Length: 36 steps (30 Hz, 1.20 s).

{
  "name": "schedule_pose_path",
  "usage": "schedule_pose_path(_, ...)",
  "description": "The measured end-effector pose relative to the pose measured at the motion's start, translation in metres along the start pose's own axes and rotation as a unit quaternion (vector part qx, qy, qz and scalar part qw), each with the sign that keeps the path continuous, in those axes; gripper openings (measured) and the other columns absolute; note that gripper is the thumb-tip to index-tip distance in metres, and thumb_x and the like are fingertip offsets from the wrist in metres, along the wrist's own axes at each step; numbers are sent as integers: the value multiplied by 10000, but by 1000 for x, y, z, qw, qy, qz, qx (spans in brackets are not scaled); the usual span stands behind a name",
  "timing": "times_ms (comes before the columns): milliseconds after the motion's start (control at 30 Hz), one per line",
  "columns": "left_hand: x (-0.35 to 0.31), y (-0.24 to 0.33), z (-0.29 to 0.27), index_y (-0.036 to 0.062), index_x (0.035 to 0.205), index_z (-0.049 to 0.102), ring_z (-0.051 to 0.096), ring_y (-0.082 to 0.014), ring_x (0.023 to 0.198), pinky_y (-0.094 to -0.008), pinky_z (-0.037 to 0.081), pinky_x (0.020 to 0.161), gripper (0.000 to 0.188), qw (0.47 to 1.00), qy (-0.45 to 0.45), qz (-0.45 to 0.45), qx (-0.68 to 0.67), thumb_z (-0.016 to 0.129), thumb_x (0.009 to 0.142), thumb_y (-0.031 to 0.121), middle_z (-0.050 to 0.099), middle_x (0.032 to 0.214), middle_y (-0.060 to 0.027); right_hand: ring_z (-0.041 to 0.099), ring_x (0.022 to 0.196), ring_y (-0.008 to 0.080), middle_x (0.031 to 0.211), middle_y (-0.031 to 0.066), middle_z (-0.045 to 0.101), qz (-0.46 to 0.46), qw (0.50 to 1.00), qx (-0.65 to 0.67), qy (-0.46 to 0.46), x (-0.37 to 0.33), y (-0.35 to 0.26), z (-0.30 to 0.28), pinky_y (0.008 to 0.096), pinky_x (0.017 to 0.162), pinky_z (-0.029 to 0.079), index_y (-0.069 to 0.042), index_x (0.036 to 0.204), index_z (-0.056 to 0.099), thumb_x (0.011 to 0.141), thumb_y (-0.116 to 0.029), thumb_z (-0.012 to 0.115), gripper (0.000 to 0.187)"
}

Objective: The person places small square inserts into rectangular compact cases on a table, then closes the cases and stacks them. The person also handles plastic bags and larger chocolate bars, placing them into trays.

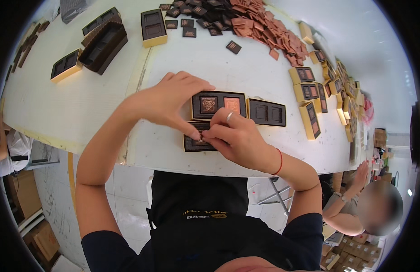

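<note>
Three small gold boxes with black two-slot inserts lie together in front of me. The far box (241, 94) holds a dark wrapped square (208, 104) and a copper one (231, 105). Beside it sits a box with bare slots (267, 113). My left hand (167, 102) is open, fingers spread by the far box's left end, its thumb reaching to the near box (188, 143). Over that box my right hand (237, 136) has its fingertips pinched together at the left slot. They partly cover a dark square there, and what they grip is hidden.
Dark wrapped squares (187, 22) and copper squares (269, 29) are heaped at the far side. Filled boxes (305, 92) cluster at the right. Boxes with bare slots (153, 27) and a stack of dark inserts (103, 47) stand far left. Another person (346, 213) sits lower right.
</note>
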<state>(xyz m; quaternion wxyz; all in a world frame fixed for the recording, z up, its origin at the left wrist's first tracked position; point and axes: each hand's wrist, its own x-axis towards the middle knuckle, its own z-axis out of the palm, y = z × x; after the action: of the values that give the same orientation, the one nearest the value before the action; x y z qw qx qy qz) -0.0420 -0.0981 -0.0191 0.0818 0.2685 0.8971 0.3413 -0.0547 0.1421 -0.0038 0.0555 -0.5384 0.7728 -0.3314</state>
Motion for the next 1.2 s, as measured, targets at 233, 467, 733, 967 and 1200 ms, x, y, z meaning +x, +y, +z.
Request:
schedule_pose_path(233,2,5,4,64,1421,445,401,-328,1330,-434,263,1117,982,1000,-1,-14,8,849,631,485,520,1356,-161,654,895,318,930,120,693,-11,960,-242,143,80,131,-78,405,771,535,-101,971,740,792,-14,683,207)
schedule_pose_path(467,4,1,2,61,1439,427,390,-336,1339,-436,256,1131,990,999,-21,-9,34,846,637,463,486,1415,-160,677,788,359,794,172,693,158,942,-263,139,127,228,-81,449,699,527,-58,822,705,752,-370,787,331)
schedule_pose_path(733,-1,2,4,66,1449,425,392,-331,1344,-435,259,1137,998,999,-12,-17,30,846,633,457,482,1434,-152,653,846,139,905,60,704,194,968,34,158,105,218,-96,276,797,519,6,1166,642,862,-186,729,370)
schedule_pose_path(967,1,1,8,67,1438,446,397,-320,1343,-428,262,1138,997,1000,6,-11,24,858,610,439,488,1440,-137,653,821,139,984,69,677,167,953,251,-17,-7,15,-47,269,761,543,-15,1139,652,899,41,648,247)
schedule_pose_path(1200,0,3,4,72,1438,449,406,-321,1326,-420,263,1130,985,999,4,-9,42,851,624,454,502,1414,-137,594,852,225,919,79,597,41,999,-16,-8,-24,11,-34,316,727,507,-38,1053,721,774,43,753,292)
